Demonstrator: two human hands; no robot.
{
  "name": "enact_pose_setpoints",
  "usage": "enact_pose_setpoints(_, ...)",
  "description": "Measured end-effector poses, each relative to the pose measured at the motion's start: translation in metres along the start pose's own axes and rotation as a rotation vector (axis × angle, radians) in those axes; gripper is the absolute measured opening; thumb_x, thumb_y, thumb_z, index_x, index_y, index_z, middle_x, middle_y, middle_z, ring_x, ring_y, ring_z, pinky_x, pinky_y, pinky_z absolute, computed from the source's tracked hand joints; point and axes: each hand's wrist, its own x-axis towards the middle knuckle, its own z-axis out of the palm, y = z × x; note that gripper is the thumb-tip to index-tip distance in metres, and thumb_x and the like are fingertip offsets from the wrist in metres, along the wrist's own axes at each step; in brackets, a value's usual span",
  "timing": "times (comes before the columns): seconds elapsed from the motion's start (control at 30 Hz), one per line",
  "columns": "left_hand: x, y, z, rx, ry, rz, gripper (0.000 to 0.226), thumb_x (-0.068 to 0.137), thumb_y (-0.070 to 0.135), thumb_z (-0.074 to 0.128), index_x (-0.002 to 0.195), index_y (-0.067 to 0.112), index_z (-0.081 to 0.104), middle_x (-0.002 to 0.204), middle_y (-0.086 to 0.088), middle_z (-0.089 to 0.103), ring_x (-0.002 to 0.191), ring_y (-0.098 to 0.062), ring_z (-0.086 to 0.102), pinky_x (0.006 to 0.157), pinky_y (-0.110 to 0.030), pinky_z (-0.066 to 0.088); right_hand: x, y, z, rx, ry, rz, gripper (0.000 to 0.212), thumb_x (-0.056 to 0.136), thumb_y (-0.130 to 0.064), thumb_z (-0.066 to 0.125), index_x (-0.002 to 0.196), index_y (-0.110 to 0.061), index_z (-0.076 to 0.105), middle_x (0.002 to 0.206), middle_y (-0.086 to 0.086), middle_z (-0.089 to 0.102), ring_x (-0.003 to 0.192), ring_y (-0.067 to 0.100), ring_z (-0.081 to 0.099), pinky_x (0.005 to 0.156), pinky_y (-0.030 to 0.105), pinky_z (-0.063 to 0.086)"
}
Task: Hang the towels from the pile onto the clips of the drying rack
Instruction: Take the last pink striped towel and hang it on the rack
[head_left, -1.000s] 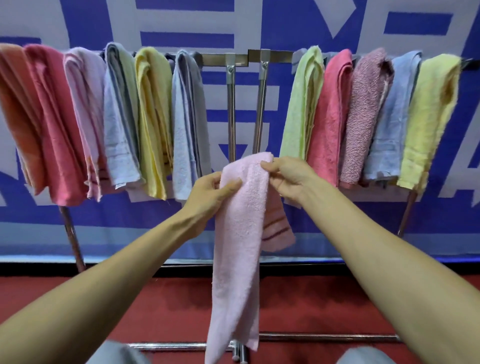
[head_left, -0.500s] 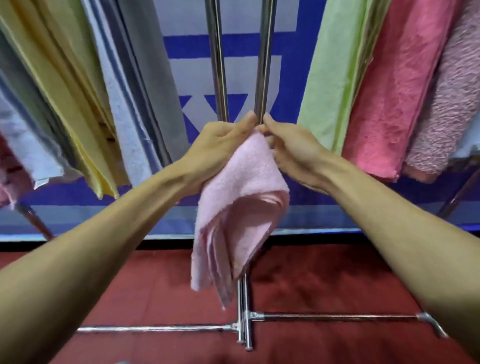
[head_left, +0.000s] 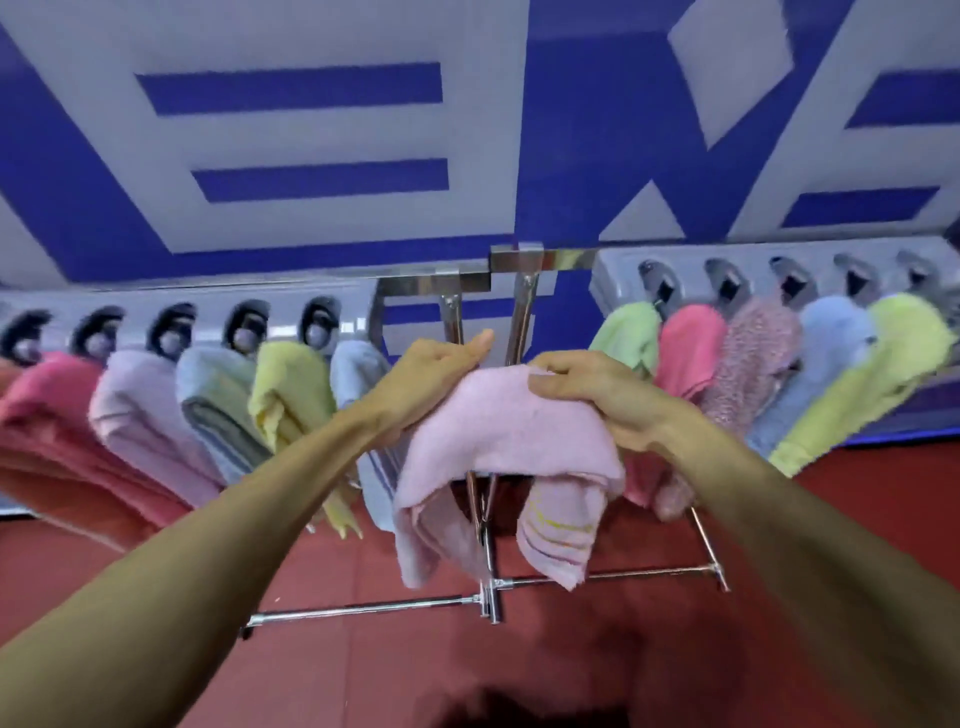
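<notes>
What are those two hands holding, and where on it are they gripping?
A pink towel. The left hand grips its bunched top on the left, the right hand on the right; both ends hang down.

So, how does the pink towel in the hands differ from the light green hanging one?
The pink towel is gripped by the left hand and right hand, unclipped; the light green towel hangs from a clip. The pink towel shows a striped end; the light green towel shows none. Both are terry.

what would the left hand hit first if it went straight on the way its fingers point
Likely a steel upright of the rack; the left hand, holding the pink towel, points up and right at it. Depth is unclear.
</notes>
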Motion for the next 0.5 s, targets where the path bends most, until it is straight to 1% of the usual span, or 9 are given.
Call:
enact_pose_setpoints(0.07,-0.012,0.019,0.002,-0.046,-0.134,-0.054,0.064,0.074,0.065,0.056,0.081,0.003,0.070,0.079,-0.013,0.069,0.068,-0.022,0.059,0.065,-0.031,0.045,-0.021,-0.026,0.000,0.028,0.045,0.000,0.013,0.080,-0.013,0.064,0.069,-0.016,0.070,0.068,-0.002,0.067,0.067,0.009,0.064,0.063,0.019,0.050)
enact_pose_setpoints(0.13,-0.024,0.034,0.010,-0.092,-0.234,-0.077,0.048,0.085,0.049,0.058,0.093,0.004,0.074,0.090,-0.010,0.074,0.079,-0.017,0.067,0.071,-0.028,0.051,-0.040,-0.043,-0.003,0.074,0.063,-0.003,0.016,0.087,-0.007,0.055,0.075,-0.010,0.065,0.068,0.000,0.067,0.069,0.010,0.064,0.065,0.021,0.051)
enact_pose_setpoints(0.2,-0.035,0.047,0.018,-0.132,-0.321,-0.086,0.030,0.089,0.032,0.060,0.090,0.005,0.072,0.082,-0.005,0.074,0.073,-0.012,0.066,0.066,-0.022,0.051,-0.057,-0.058,-0.009,0.038,0.020,0.009,0.018,0.091,-0.004,0.050,0.078,-0.009,0.060,0.070,-0.001,0.065,0.070,0.009,0.062,0.068,0.022,0.048)
enact_pose_setpoints(0.23,-0.040,0.050,0.022,-0.151,-0.363,-0.095,0.026,0.086,0.029,0.065,0.089,0.004,0.071,0.081,-0.005,0.073,0.072,-0.013,0.066,0.065,-0.023,0.051,-0.065,-0.063,-0.013,0.005,-0.003,0.029,0.020,0.093,-0.003,0.049,0.077,-0.009,0.060,0.070,-0.002,0.064,0.070,0.007,0.061,0.068,0.021,0.047)
enact_pose_setpoints(0.3,-0.050,0.052,0.032,-0.150,-0.438,-0.145,0.037,0.075,0.034,0.077,0.094,0.003,0.071,0.091,-0.013,0.072,0.083,-0.021,0.066,0.074,-0.029,0.052,-0.084,-0.072,-0.025,-0.059,-0.012,0.073,0.028,0.095,-0.002,0.047,0.070,-0.010,0.057,0.062,-0.007,0.061,0.061,0.002,0.057,0.060,0.016,0.045)
enact_pose_setpoints(0.4,-0.068,0.064,0.064,0.005,-0.522,-0.195,0.052,0.065,0.044,0.081,0.098,0.005,0.072,0.100,-0.015,0.071,0.091,-0.027,0.065,0.081,-0.034,0.051,-0.118,-0.079,-0.051,-0.141,-0.049,0.106,0.034,0.097,-0.003,0.046,0.063,-0.011,0.046,0.053,-0.012,0.051,0.050,-0.001,0.048,0.051,0.013,0.039)
enact_pose_setpoints(0.43,-0.073,0.071,0.077,0.060,-0.525,-0.199,0.051,0.068,0.044,0.081,0.098,0.004,0.071,0.100,-0.012,0.072,0.091,-0.026,0.067,0.083,-0.034,0.052,-0.129,-0.081,-0.062,-0.175,-0.061,0.107,0.035,0.097,-0.003,0.047,0.063,-0.012,0.043,0.052,-0.013,0.049,0.048,-0.002,0.045,0.050,0.014,0.036)
enact_pose_setpoints(0.47,-0.078,0.079,0.092,0.082,-0.517,-0.200,0.044,0.074,0.039,0.078,0.097,0.003,0.071,0.096,-0.007,0.074,0.089,-0.022,0.068,0.081,-0.031,0.053,-0.140,-0.084,-0.074,-0.209,-0.068,0.109,0.036,0.097,-0.004,0.046,0.063,-0.012,0.042,0.050,-0.014,0.048,0.047,-0.002,0.044,0.049,0.013,0.035)
enact_pose_setpoints(0.5,-0.081,0.089,0.107,0.085,-0.492,-0.194,0.031,0.081,0.032,0.073,0.093,0.004,0.071,0.088,-0.001,0.075,0.082,-0.017,0.069,0.075,-0.026,0.054,-0.152,-0.088,-0.084,-0.242,-0.068,0.105,0.037,0.098,-0.004,0.046,0.062,-0.013,0.042,0.049,-0.015,0.047,0.045,-0.003,0.043,0.047,0.013,0.034)
